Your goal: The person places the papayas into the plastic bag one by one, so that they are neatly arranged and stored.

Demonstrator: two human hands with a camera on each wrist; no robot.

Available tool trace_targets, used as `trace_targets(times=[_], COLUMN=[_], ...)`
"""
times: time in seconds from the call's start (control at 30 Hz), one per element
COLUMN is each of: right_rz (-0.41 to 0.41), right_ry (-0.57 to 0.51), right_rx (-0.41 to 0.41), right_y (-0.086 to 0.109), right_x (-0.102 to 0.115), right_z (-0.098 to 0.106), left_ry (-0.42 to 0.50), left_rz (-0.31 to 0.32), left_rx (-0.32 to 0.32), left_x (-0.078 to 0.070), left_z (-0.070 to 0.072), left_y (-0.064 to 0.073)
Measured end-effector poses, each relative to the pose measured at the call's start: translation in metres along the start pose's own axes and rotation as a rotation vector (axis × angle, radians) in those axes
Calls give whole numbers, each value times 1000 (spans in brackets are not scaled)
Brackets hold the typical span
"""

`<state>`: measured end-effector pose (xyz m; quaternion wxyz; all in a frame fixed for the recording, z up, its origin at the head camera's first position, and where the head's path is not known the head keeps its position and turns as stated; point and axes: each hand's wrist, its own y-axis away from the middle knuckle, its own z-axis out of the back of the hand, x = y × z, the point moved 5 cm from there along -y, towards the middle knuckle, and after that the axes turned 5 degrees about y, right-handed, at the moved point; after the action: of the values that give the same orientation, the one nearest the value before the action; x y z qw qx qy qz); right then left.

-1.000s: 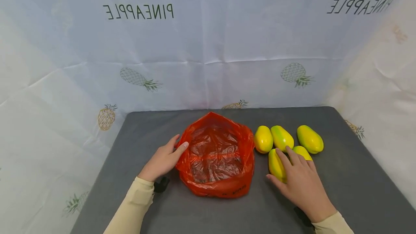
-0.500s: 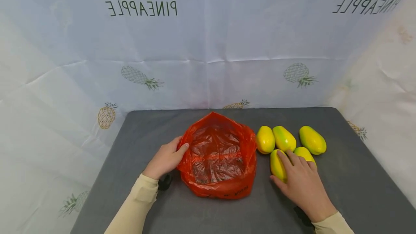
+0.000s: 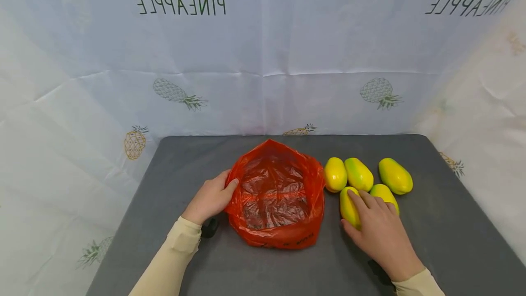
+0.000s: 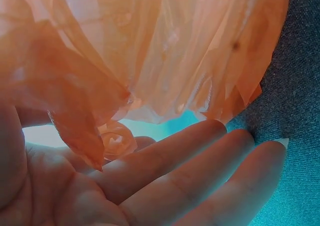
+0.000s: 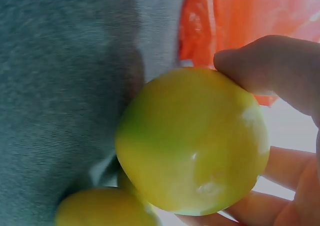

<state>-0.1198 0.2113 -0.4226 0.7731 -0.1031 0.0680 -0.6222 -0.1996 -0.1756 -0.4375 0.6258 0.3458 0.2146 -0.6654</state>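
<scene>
A red plastic bag [image 3: 275,195] stands with its mouth spread wide on the dark grey table. At its left rim, my left hand [image 3: 211,199] pinches the film between thumb and index finger; the other fingers [image 4: 185,181] lie nearly straight outside the bag. My right hand [image 3: 380,236] grips a yellow-green mango [image 3: 349,209], thumb on the side toward the bag and fingers on the other. In the right wrist view the gripped mango [image 5: 192,141] fills the middle, with another mango [image 5: 105,208] below it. My right fingers partly cover a mango [image 3: 385,193] beside it.
Behind the right hand lie more mangoes: one touching or very near the bag [image 3: 335,175], one beside it [image 3: 359,174], and one farther right [image 3: 395,176]. A pineapple-print cloth [image 3: 263,49] hangs behind and beside the table [image 3: 246,273].
My left thumb and index finger have come together on the bag's rim. My right thumb has moved in against the mango. The view has shifted slightly.
</scene>
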Motion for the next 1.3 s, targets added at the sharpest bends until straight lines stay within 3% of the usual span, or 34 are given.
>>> trace_targets(times=[0.2,0.47,0.67,0.9,1.3], right_rz=[1,65,80,106,198], right_ry=[-37,-96,-132,-177,-252], right_rx=[0,-95,-123,-110,-38], right_y=[-2,-7,-18,-34,-79], right_x=[4,11,15,29,74], right_z=[13,36,50,55,54], left_ry=[17,26,16,23,2], left_rz=[22,15,3,-6,-21], left_rx=[1,-1,-17,-13,-22], left_x=[1,-1,-3,-2,-1], left_z=[-1,2,2,-2,0], left_y=[0,1,2,6,4])
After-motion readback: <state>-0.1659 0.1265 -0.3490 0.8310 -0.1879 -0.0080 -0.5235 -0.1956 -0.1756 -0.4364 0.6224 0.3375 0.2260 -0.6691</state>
